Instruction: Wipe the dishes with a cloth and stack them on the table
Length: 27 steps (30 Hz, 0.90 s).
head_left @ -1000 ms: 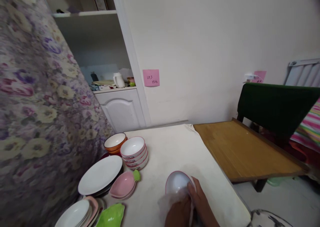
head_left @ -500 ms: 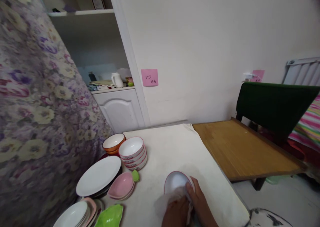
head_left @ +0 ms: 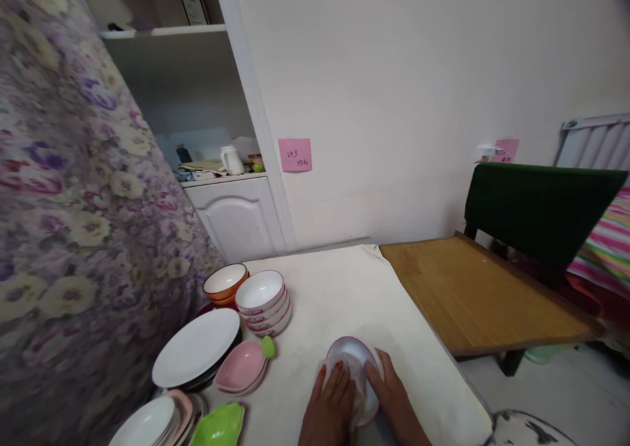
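A white bowl (head_left: 365,349) with a thin pink-red rim is tilted toward me above the cloth-covered table. My right hand (head_left: 392,390) grips its right side, thumb over the rim and fingers around the outside. Inside the bowl, my left hand (head_left: 331,403) presses a thin, pale wiping cloth (head_left: 361,384) against the surface, its fingers extended over the material. The hands and cloth hide much of the bowl's lower left.
Matching stacked bowls (head_left: 263,302) stand at left, before orange bowls (head_left: 226,282). Nearer are a large white plate (head_left: 197,347), pink leaf-shaped dishes (head_left: 241,367), a green dish (head_left: 219,426) and small white plates (head_left: 145,423). A wooden table (head_left: 487,295) adjoins on the right.
My left hand has turned and moved slightly up and left, from bunched fingers to fingers laid out over the cloth in the bowl. My right hand keeps its grip.
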Motion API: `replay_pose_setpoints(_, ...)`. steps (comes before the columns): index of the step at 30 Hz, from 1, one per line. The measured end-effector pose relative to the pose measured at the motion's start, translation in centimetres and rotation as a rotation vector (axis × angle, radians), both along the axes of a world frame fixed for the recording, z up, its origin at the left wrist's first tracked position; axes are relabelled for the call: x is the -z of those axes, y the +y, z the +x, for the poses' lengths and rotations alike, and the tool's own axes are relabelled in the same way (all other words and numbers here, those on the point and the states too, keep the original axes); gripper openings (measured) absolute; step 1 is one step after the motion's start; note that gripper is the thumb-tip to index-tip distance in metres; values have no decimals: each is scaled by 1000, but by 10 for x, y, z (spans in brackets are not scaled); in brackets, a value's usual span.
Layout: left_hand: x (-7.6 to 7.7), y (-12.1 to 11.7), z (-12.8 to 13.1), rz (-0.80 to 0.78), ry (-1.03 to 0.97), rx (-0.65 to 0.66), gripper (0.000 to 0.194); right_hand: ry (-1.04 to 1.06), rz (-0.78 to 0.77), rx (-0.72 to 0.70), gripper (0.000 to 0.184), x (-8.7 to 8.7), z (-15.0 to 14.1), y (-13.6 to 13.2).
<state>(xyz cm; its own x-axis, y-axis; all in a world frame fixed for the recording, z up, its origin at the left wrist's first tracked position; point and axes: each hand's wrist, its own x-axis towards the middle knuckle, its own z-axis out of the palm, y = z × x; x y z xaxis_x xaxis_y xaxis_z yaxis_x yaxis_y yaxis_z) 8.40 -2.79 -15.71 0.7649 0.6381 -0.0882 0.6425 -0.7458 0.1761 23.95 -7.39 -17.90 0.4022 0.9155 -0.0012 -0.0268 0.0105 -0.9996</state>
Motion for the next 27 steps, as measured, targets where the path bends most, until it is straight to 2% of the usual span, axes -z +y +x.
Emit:
replay_pose_setpoints(3,-4,-14,22,-134,25,-76,43,14,-22,4,51,2,-2,-1)
replay_pose_setpoints(5,2,-22,39,-171,7,-103,47,22,-37,-5,51,2,-2,-3)
replay_pose_setpoints(7,10,-23,50,-159,-22,-95,61,30,-29,-23,49,0,-2,-4)
replay_pose_setpoints(11,12,-5,41,-70,-115,46,70,15,-15,-28,46,0,-2,-2)
replay_pose_setpoints(14,8,7,25,-23,-156,38,75,22,-28,31,49,2,-2,3)
replay_pose_setpoints(16,13,8,18,-25,-133,-3,70,33,-15,46,50,4,-2,3)
replay_pose_setpoints(22,43,-5,18,-100,-119,-55,36,14,4,34,49,-2,-3,-3)
replay_pose_setpoints(24,45,-6,19,-94,-175,-100,29,12,-11,19,47,-2,-3,-4)
replay_pose_setpoints(27,38,-8,19,-110,-343,-183,19,10,-13,0,44,2,0,-2)
